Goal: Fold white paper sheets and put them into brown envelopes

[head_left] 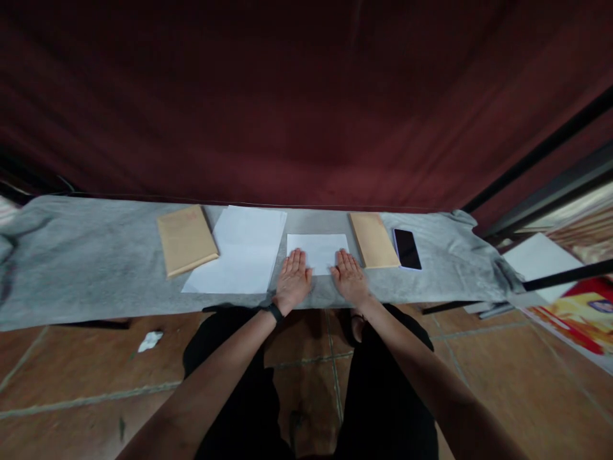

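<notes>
My small sheet (320,250) and left sheets (244,249): smooth matt paper; left packet (186,239), right packet (374,241): matt paper; phone (407,249): glossy screen; cover (105,255): napped cloth; far curtain (287,115): matt cloth

Black-screened phone (407,248), maroon curtain (287,121), tiled floor (96,358)

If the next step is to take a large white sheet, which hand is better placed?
Probably the left hand: it rests nearer the large sheets, while the right hand is at the right of the small sheet.
</notes>
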`<state>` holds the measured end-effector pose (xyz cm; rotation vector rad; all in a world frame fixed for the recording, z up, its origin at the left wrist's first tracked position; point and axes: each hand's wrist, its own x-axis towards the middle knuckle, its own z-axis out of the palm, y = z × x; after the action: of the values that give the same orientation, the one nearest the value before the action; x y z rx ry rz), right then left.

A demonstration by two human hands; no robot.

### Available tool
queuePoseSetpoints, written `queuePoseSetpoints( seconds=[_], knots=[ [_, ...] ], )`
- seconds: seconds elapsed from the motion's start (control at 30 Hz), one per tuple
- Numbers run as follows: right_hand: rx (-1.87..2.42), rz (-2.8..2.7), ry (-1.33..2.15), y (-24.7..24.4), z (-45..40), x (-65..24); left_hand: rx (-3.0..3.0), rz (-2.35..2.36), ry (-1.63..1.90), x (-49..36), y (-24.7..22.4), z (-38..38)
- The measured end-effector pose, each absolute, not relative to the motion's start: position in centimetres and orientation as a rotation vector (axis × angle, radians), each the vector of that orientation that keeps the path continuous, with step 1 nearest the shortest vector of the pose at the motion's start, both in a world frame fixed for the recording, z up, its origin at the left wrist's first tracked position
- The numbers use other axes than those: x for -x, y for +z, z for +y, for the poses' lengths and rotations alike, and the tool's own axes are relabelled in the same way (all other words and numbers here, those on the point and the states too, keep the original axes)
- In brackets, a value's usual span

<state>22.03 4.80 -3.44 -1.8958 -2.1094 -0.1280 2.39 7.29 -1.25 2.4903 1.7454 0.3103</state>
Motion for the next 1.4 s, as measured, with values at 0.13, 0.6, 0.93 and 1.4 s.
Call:
queuePoseSetpoints(
  seconds=[0.13,0.6,0.93,1.4],
  knots=[
    [1.915,-2.096,-0.141,-3.6,4.2,-22.3,-2.408,1.84,0.308,-2.2,-1.1,6.5],
    [1.838,-2.087,0.24,-0.7,8.3,-19.6,-2.515,1.639,0.336,-6.5,0.1,10.0],
    [1.93,-2.087,0.158,-2.4,10.7,-18.8,-2.585,1.57,0.267,-6.4,-1.8,12.4],
    [1.919,-2.081,-0.107,-4.2,10.7,-21.6,-2.574,1.671,0.291,-4.9,-1.2,12.0]
  ],
)
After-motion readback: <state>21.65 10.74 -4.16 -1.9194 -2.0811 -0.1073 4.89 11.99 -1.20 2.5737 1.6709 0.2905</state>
